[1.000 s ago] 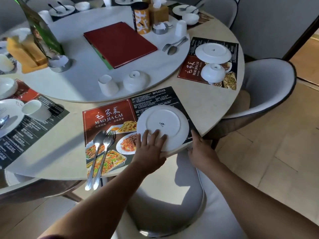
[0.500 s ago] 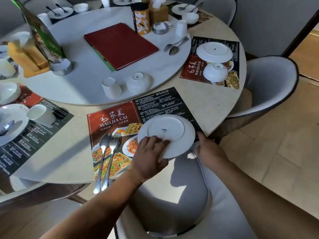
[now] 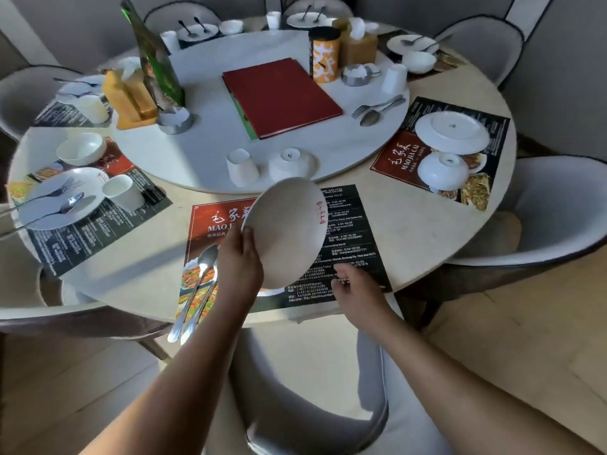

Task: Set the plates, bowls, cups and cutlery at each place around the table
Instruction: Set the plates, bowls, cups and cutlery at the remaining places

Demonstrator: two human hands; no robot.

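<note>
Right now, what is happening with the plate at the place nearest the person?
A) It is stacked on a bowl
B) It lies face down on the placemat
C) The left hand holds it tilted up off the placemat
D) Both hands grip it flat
C: the left hand grips the plate by its lower edge, tilted with its inside showing, above the placemat; the right hand is off the plate.

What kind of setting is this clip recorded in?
Most likely a restaurant dining room. A large round table carries a revolving centre tray, printed menu placemats with dish photos mark each seat, and a red menu folder lies in the middle, with padded chairs all around.
</note>
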